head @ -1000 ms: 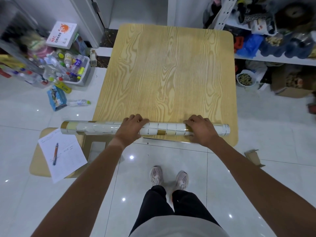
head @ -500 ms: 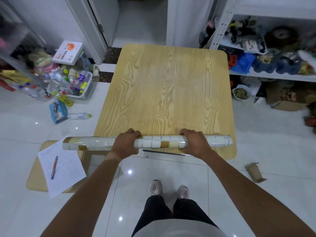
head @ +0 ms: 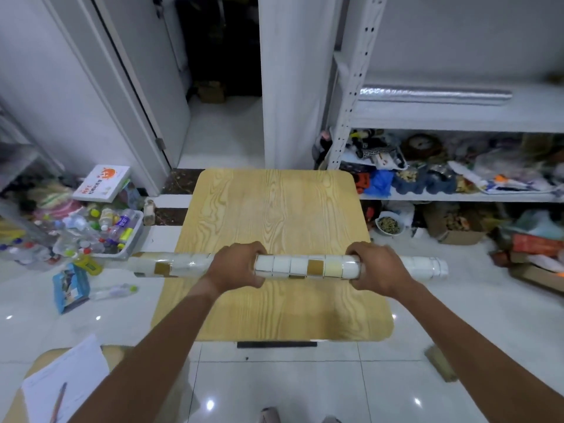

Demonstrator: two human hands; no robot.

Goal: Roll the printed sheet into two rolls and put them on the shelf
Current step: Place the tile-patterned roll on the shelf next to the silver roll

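Above the wooden table (head: 274, 215), both hands hold the printed roll (head: 308, 266) level, w/ tile pattern in white, tan & brown squares. Left hand (head: 236, 265) & right hand (head: 377, 268) each have fingers curled round it, roll ends sticking out past both. Silver roll (head: 433, 94) lies on shelf (head: 457, 120) at right. White box (head: 102, 183) on floor at left: orange logo, red writing too blurred to read.
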